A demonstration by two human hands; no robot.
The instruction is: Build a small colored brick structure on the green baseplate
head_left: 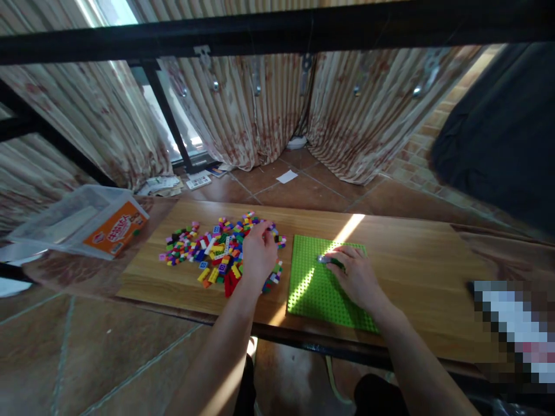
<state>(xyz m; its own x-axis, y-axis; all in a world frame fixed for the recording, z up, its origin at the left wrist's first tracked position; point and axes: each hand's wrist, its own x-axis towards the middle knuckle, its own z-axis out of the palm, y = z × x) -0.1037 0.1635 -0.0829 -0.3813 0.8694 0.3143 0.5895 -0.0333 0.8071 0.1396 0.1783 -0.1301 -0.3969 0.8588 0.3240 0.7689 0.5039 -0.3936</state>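
Observation:
My left hand (260,251) reaches into the right side of a loose pile of colourful toy building bricks (221,245). Its fingers are bent down and drawn together among the bricks, and whatever they pinch is hidden. To the right lies a bright green studded baseplate (306,294), flat on the board. Over its upper middle, my right hand (353,274) is closed with thumb and fingers on a small toy brick (323,259), greyish at the sunlit end. A dark green bit shows by the fingertips; I cannot tell whether it is a separate piece.
A wooden board (416,277) carries the bricks and baseplate. At the left stands a clear plastic bin (69,242) with an orange label. A black metal bar (260,40) crosses above, before striped curtains (243,115). Paper (287,177) lies on the tiled floor. Dark fabric (498,133) fills the upper right.

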